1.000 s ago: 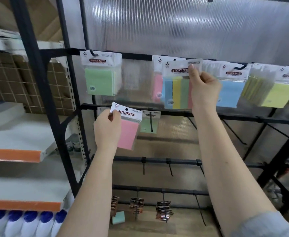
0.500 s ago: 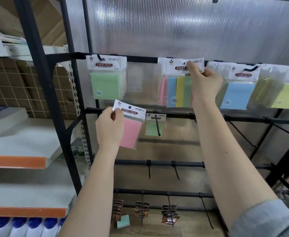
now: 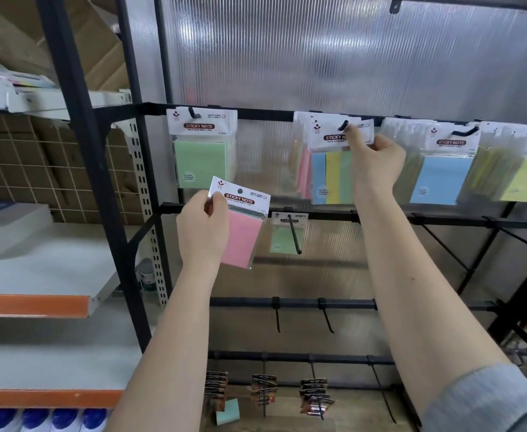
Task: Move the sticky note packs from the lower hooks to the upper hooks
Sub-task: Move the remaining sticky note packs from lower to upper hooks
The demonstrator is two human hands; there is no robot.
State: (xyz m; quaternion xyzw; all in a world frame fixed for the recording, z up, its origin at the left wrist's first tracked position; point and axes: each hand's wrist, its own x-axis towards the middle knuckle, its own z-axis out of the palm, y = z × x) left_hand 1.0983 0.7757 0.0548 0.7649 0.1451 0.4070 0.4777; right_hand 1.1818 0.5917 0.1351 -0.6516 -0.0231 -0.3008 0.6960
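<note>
The multicoloured sticky note pack (image 3: 330, 169) hung at the upper hook (image 3: 343, 125), my right hand (image 3: 376, 165) pinching its header card, while my left hand (image 3: 201, 227) pinched a pink pack (image 3: 243, 238) beside the lower hook (image 3: 294, 233) holding a green pack (image 3: 282, 241).

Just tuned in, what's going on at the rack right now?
A person is rehanging sticky note packs. The right hand pinches the header of a multicolour pack at an upper hook. The left hand holds a pink pack off the hooks. One green pack hangs on a lower hook.
</note>
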